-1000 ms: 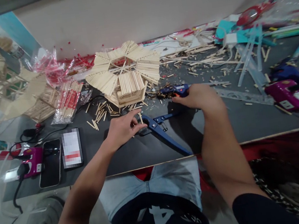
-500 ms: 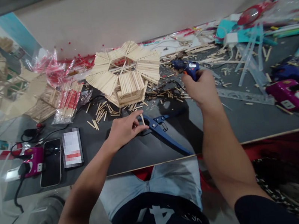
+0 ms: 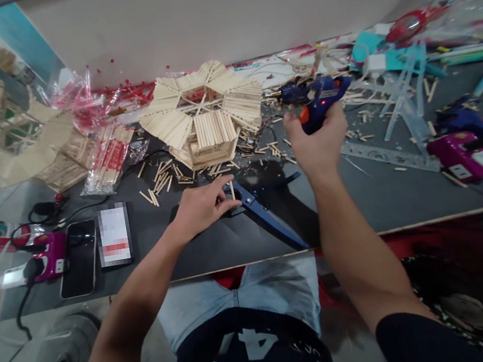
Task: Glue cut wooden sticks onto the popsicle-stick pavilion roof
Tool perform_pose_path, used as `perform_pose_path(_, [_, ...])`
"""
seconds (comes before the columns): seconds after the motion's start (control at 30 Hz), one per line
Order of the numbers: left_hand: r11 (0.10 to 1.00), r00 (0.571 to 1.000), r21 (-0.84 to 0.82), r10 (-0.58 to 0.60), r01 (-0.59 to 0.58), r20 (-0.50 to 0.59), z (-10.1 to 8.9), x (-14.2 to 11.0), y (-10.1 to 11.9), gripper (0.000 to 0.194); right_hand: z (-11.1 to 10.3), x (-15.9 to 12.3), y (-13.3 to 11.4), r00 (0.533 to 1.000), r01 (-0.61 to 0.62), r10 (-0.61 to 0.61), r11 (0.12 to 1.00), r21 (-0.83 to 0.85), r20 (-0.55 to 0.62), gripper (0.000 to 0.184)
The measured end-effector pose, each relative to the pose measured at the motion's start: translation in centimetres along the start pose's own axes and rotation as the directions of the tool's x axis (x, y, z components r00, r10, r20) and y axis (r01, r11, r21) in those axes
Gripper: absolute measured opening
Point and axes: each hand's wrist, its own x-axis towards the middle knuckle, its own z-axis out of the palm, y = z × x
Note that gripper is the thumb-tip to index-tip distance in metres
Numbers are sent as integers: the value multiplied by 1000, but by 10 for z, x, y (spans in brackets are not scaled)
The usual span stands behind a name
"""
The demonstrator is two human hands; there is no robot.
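Note:
Between the thumb and forefinger of my left hand is a short wooden stick, pinched at its ends. Blue-handled cutters lie on the table just beside and below those fingers. My right hand is wrapped round the grip of a blue glue gun, whose nozzle points left. Left of the glue gun stands a star-shaped model built from wooden sticks, with a small boxy part at its front. Short cut sticks are scattered in front of the model.
Two phones and a purple power socket sit at the left. A clear ruler, glue sticks and another purple socket lie at the right. A second stick model stands far left, near bagged sticks.
My right hand has raised the glue gun off the table, and more of its body now shows. The left hand keeps its pinch on the stick in nearly the same place.

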Motion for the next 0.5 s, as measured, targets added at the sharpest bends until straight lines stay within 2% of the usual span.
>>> perform_pose_path(0.13, [1000,1000,-2,-1,1,-3,1,0,0,56,-1,-7,-7,994,109,-110,984,-139,3,47])
perform_pose_path(0.23, [1000,1000,-2,-12,12,13,1,0,-1,55,-2,-8,-7,983,180,-170,959,-220,62,45])
perform_pose_path(0.33, [1000,999,-2,-24,24,22,0,0,-1,54,0,-7,-5,978,206,-186,942,-264,99,44])
perform_pose_path(0.5, [1000,1000,0,-21,21,17,-1,1,1,55,-1,-6,1,980,200,-187,936,-289,74,48])
